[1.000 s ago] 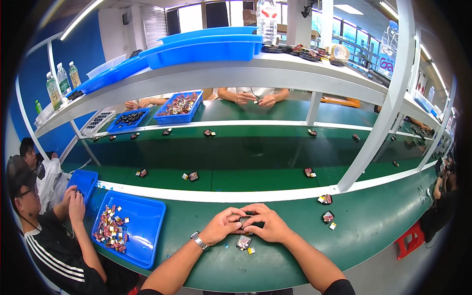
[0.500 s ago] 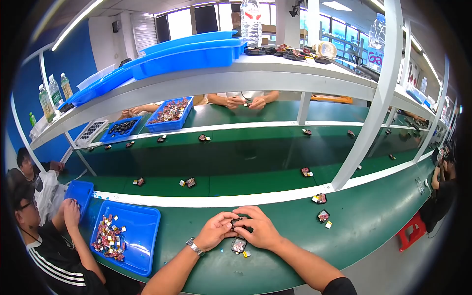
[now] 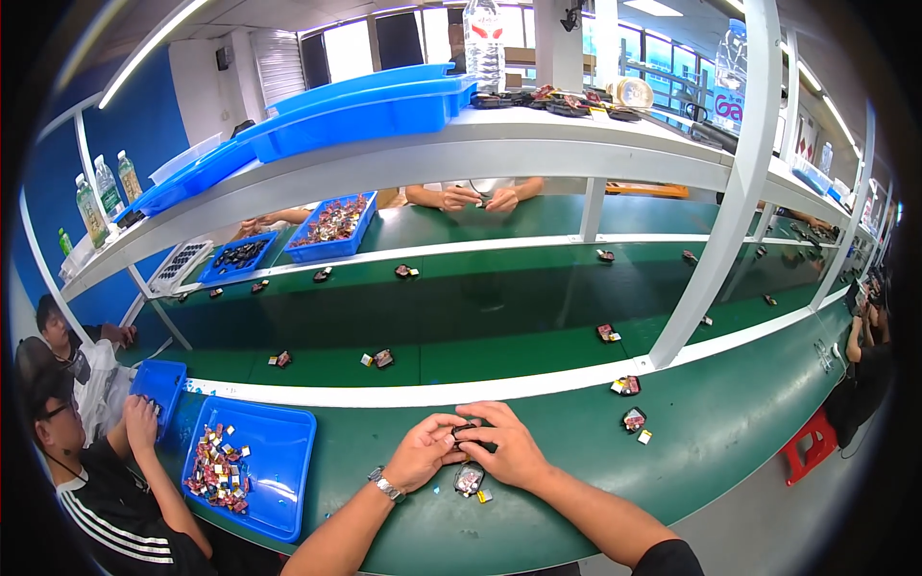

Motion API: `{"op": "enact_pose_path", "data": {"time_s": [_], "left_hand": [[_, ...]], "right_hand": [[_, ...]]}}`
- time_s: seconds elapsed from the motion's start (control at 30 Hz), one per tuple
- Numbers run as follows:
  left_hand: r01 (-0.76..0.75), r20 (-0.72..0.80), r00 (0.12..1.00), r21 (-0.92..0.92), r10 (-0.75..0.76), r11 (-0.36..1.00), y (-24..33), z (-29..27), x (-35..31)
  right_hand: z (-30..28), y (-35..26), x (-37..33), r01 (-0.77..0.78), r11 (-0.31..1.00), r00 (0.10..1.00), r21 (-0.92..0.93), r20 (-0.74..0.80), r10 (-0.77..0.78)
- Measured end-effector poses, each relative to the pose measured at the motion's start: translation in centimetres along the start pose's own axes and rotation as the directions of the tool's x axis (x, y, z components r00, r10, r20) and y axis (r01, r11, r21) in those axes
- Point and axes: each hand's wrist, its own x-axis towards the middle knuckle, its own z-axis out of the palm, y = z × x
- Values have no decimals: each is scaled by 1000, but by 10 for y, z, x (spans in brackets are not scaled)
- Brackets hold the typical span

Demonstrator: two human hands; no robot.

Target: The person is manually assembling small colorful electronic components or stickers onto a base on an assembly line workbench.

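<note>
My left hand (image 3: pixel 424 455) and my right hand (image 3: pixel 506 447) meet over the green bench, both with fingers closed around a small black plastic part (image 3: pixel 464 436). Fingers cover most of it, so its full shape is hidden. Just below them on the bench lies a small electronic assembly (image 3: pixel 468 479) in a dark casing, with a white-and-yellow tab (image 3: pixel 484 496) beside it. To the right rest two similar dark-and-red assemblies, one nearer (image 3: pixel 633 420) and one farther (image 3: pixel 625 385).
A blue tray (image 3: pixel 279 470) of small red-and-white parts stands left, beside a seated co-worker (image 3: pixel 106 499). Beyond a white rail (image 3: pixel 413 393), a green belt (image 3: pixel 480 336) carries several assemblies. A white shelf (image 3: pixel 432 154) with a slanting post (image 3: pixel 711 221) spans overhead. Another person's hands (image 3: pixel 477 199) work opposite.
The assemblies on the belt have shifted slightly to the right. My hands keep nearly the same grip on the black part. The view has moved a little.
</note>
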Motion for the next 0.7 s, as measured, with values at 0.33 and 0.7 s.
{"op": "enact_pose_path", "data": {"time_s": [0.33, 0.7], "left_hand": [[-81, 24, 996, -45, 82, 996, -2, 0, -1], [-90, 18, 996, -61, 91, 994, -8, 0, -1]], "right_hand": [[0, -7, 3, 104, 992, 990, -64, -88, -109], [2, -4, 1, 76, 997, 994, -6, -83, -76]]}}
